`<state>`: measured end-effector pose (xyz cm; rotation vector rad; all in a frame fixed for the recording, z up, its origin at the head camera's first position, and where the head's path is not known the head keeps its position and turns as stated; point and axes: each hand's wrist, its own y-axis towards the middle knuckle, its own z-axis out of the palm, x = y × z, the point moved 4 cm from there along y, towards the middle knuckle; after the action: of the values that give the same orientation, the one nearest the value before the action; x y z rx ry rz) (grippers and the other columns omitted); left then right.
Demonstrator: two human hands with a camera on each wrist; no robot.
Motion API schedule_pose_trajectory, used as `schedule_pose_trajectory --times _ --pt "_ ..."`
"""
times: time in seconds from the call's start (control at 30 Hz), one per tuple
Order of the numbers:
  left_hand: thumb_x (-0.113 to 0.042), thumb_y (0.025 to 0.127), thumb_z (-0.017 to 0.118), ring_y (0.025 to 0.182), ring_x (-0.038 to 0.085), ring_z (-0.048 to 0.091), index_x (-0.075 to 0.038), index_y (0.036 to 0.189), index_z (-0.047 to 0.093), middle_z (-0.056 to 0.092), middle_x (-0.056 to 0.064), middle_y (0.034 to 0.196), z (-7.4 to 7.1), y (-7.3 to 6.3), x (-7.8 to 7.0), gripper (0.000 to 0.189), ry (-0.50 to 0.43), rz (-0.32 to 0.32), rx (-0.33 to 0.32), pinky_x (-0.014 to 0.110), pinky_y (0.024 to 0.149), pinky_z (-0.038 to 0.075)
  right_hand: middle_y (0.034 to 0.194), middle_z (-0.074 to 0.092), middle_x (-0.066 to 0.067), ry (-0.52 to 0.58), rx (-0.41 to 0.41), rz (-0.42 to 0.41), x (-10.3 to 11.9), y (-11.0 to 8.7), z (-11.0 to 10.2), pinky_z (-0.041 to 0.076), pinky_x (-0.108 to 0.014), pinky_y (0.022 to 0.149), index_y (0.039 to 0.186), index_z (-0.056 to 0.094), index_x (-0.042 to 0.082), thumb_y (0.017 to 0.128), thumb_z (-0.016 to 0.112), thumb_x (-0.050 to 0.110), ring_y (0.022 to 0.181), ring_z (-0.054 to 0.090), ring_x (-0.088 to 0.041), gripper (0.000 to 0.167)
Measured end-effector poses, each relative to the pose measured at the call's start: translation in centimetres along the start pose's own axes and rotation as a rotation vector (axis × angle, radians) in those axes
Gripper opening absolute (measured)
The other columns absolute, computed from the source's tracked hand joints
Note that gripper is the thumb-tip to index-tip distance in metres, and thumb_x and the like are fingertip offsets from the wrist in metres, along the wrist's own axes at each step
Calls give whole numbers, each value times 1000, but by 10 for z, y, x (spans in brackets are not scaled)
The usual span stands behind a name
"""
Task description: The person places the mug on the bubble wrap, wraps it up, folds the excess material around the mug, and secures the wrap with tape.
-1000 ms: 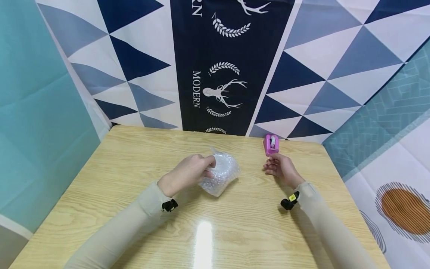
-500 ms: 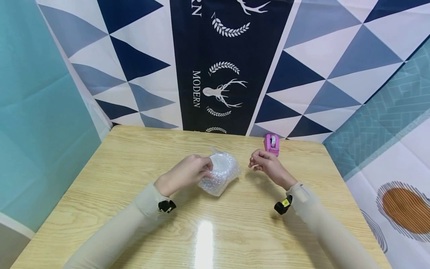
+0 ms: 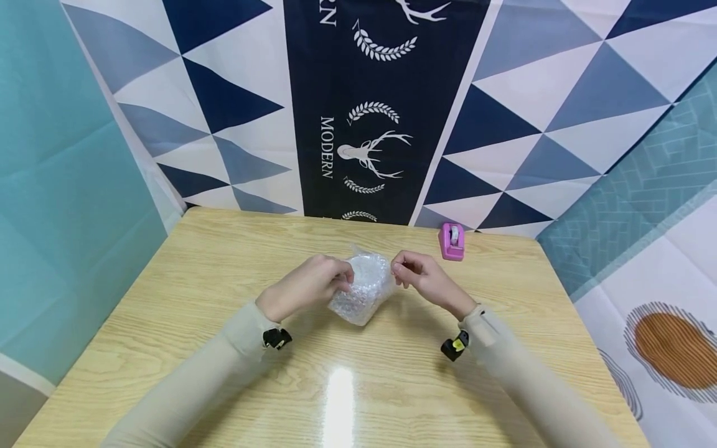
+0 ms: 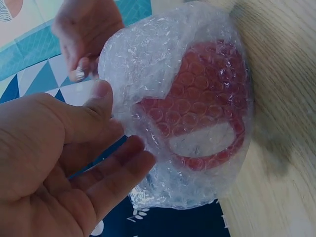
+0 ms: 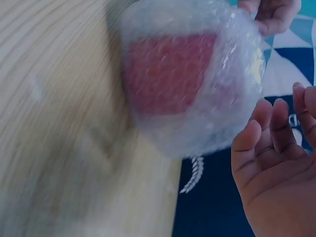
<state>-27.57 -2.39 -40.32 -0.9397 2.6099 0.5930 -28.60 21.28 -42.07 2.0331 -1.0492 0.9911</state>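
A red mug, its handle showing through the layers, is wrapped in bubble wrap on the table. My left hand holds the wrap at its upper left edge, with thumb and fingers bent at the folded film. On the other side, my right hand is raised close beside the bundle, thumb and forefinger brought together. A small pale, shiny bit like clear tape shows at its fingertips in the left wrist view. The other right fingers curve loosely near the wrap.
A pink tape dispenser with a clear roll stands at the table's back edge, right of the bundle. The wooden table ends at a patterned cloth wall behind. Each wrist carries a small black camera.
My right hand has moved left from the tape dispenser to the right side of the wrapped mug, its fingers drawing together. The left hand stays on the wrap, and the bundle has barely moved.
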Motion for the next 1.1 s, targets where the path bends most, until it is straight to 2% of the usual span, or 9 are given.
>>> schedule_pose_trajectory --times 0.17,0.3,0.4,0.53,0.63,0.7,0.87,0.97,1.1 --pt "-14 90 79 93 15 67 -10 95 76 68 3 105 -2 -1 3 7 23 -25 -18 24 85 59 88 67 -16 51 11 51 15 9 11 51 -26 62 99 66 2 106 55 14 70 61 -23 18" --pt "-13 87 81 89 13 63 -10 95 80 64 2 100 -2 -2 8 8 -7 -59 -49 22 81 57 85 66 -15 163 72 146 24 13 24 50 -27 53 99 64 -1 108 53 16 61 60 -17 22" --pt "-12 85 83 83 11 61 -9 94 82 66 0 92 -1 -4 11 10 -32 -32 -83 16 75 55 77 64 -9 222 125 247 27 16 36 46 -27 48 101 60 -2 109 49 18 54 57 -14 25" --pt "-11 85 83 80 10 65 -9 95 83 72 1 88 -1 -7 14 10 -47 53 -103 12 72 54 71 63 -3 246 137 342 28 19 45 41 -26 44 105 58 -2 110 45 20 47 53 -12 25" --pt "-9 87 81 81 11 67 -9 97 83 73 2 91 -1 -9 15 10 -68 83 -99 14 74 55 68 61 -2 253 127 365 28 23 46 37 -24 40 107 56 -2 110 45 21 44 49 -10 26" --pt "-9 88 81 82 10 67 -9 97 83 74 2 91 0 -10 16 9 -87 79 -100 15 74 56 66 59 -1 260 127 378 28 26 47 36 -23 38 107 55 -2 110 45 22 42 47 -10 26" --pt "-12 87 82 79 8 66 -10 88 81 74 -1 88 2 -11 19 3 -121 35 -127 17 72 56 62 57 -1 270 160 418 25 30 49 34 -23 37 103 57 -1 109 45 19 40 47 -9 25" --pt "-14 85 85 76 6 63 -12 82 78 72 -3 84 2 -12 21 7 -131 6 -156 18 69 56 62 56 -1 257 172 430 24 32 50 34 -23 37 102 59 -1 108 45 17 40 47 -9 24" --pt "-15 83 87 77 8 63 -12 82 73 68 -3 83 2 -12 24 14 -139 -26 -189 19 69 56 62 55 -1 241 175 434 24 33 51 34 -25 38 101 60 1 109 45 19 40 47 -10 24"
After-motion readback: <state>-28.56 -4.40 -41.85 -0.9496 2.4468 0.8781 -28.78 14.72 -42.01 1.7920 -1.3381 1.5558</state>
